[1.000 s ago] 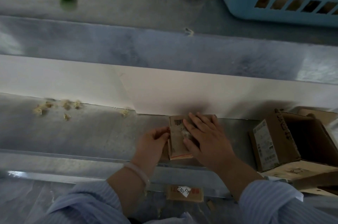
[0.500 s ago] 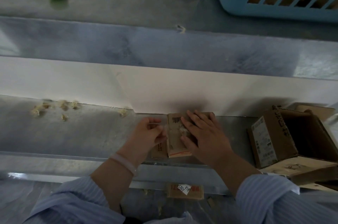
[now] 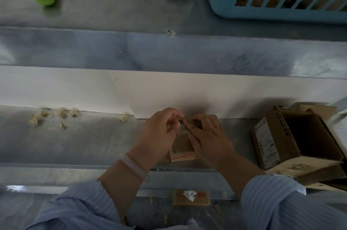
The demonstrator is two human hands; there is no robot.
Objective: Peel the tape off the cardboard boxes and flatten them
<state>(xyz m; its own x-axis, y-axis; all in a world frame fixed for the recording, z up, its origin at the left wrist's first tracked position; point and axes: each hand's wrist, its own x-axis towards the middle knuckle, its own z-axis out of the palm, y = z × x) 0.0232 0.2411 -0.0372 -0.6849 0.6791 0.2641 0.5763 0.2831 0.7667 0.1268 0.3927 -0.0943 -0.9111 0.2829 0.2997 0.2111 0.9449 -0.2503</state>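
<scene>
small box (image 3: 183, 148) lies flattened on the metal bench (image 3: 84, 141), near its front edge, between both hands. right hand (image 3: 210, 137) rests on it, fingers straight, pressing down. left hand (image 3: 159, 132) has fingers curled, pinching what appears to be tape (image 3: 181, 128) at the box's far end; too blurred to confirm. step in hand: peeling. next move calls for a steady pull with the box pinned. open box (image 3: 272, 139) stands to the right, not yet flattened.

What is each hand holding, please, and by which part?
Left hand pinches the tape by its loose end over the small box; right hand presses that box flat.
</scene>
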